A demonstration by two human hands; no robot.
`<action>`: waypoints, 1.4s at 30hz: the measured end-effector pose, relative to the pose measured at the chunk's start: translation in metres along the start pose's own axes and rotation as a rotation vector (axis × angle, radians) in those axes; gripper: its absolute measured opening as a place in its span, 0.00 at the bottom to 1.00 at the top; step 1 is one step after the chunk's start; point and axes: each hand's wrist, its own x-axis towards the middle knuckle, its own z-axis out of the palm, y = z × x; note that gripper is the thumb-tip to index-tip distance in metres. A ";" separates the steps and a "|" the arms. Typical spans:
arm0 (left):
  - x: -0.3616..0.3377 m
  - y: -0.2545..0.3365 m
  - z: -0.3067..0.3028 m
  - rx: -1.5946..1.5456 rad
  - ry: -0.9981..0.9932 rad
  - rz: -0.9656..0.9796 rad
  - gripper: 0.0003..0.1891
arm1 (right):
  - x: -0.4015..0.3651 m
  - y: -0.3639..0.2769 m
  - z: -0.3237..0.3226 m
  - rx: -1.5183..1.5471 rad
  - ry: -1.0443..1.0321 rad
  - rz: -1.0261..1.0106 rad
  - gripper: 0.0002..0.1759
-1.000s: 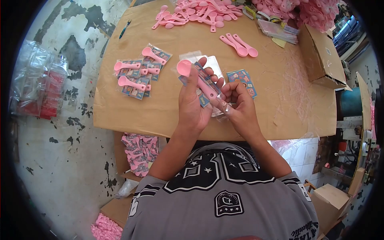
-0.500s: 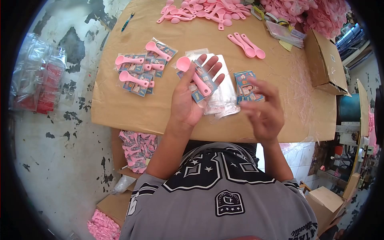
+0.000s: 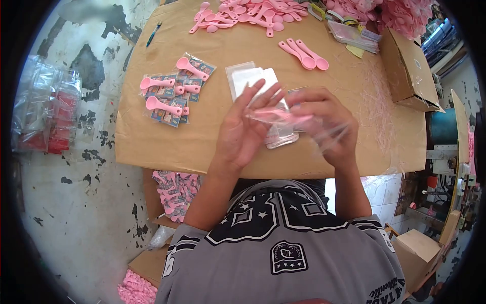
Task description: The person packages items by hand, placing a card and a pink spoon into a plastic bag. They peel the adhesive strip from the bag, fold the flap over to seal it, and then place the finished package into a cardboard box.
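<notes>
Between my hands is a packaged pink spoon (image 3: pixel 281 116), blurred by motion, with clear film trailing to its right. My right hand (image 3: pixel 329 121) has its fingers wrapped round the spoon's package. My left hand (image 3: pixel 246 121) is open, palm up with fingers apart, beside the left end of the package. Below the hands lies a stack of clear plastic bags (image 3: pixel 248 81) on the brown table (image 3: pixel 202 144). Several packaged spoons with printed cards (image 3: pixel 163 110) lie to the left. The cards behind my right hand are mostly hidden.
A pile of pink spoons (image 3: pixel 248 14) lies at the back, with a few loose spoons (image 3: pixel 304 54) nearer. A pen (image 3: pixel 154 34) is at the back left. A cardboard box (image 3: pixel 409 71) and plastic packets (image 3: pixel 353 36) stand right. A box of packaged spoons (image 3: pixel 175 195) sits below the table's front edge.
The packaged spoon has moved from my left palm to the right, into my right hand's grip. My right hand has closed, and my left hand has let go.
</notes>
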 end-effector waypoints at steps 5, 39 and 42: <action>-0.008 0.004 0.006 0.484 -0.223 0.153 0.31 | -0.003 -0.008 -0.007 0.104 0.003 0.349 0.30; -0.030 -0.014 0.015 1.216 -0.097 0.207 0.30 | 0.004 0.023 -0.010 -0.298 0.433 0.006 0.06; -0.027 -0.017 0.008 0.906 -0.095 0.200 0.27 | 0.009 0.030 -0.028 0.148 0.589 0.090 0.05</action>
